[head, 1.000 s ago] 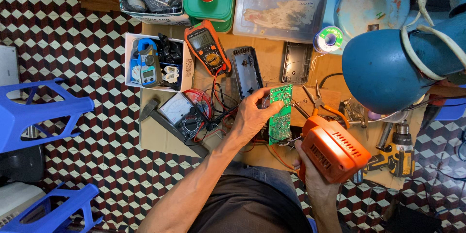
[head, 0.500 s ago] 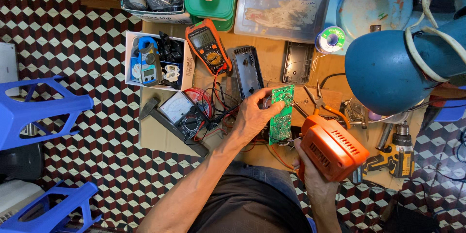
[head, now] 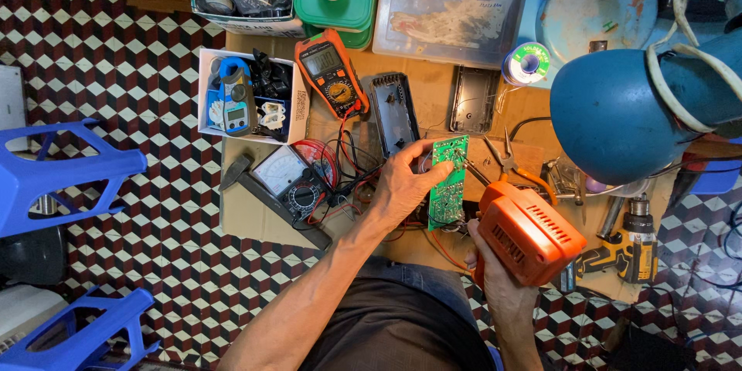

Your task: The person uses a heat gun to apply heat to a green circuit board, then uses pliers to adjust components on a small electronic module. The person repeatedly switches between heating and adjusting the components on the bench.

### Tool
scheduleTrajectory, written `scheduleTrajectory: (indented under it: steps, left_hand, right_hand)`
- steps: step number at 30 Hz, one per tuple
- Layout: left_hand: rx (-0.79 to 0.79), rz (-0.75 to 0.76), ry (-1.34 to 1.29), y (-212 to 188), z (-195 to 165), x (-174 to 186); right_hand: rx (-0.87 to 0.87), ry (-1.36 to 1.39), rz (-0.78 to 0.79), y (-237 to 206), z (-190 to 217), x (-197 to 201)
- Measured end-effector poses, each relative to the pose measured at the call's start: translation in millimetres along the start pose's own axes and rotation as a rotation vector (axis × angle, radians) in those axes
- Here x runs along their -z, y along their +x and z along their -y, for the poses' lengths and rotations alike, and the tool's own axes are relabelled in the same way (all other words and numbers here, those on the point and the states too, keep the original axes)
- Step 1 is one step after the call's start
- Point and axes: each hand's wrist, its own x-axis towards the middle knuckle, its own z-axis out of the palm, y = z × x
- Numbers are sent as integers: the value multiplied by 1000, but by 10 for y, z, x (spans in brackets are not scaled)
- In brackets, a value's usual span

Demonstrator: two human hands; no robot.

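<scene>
My left hand (head: 406, 182) holds a green circuit board (head: 447, 182) upright over the low cardboard-covered workbench (head: 255, 220), thumb on its face and fingers behind. My right hand (head: 495, 278) grips an orange soldering gun (head: 529, 233) just right of the board, its tip pointing toward the board's edge. Wires trail from the board's lower end. Orange-handled pliers (head: 506, 162) lie beyond the gun.
An orange multimeter (head: 332, 73), an analog meter (head: 287, 178), two grey case halves (head: 393, 112), a solder spool (head: 527, 63), a blue lamp (head: 618, 112), a yellow drill (head: 630, 251), plastic boxes (head: 448, 8) and blue stools (head: 62, 178) surround the bench.
The view has shifted slightly. Both hands keep their hold; the board and soldering gun stay close together with almost no movement.
</scene>
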Motion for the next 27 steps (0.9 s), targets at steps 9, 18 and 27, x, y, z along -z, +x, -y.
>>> scheduleTrajectory:
  steps: [9, 18, 27]
  left_hand:
    - [2, 4, 0, 6, 10, -6]
    - [-1, -9, 20, 0, -7, -6]
    - [15, -27, 72, -3, -29, -12]
  right_hand:
    - [67, 14, -58, -47, 90, -56]
    - [-46, 73, 11, -2, 0, -10]
    - [12, 50, -17, -23, 51, -25]
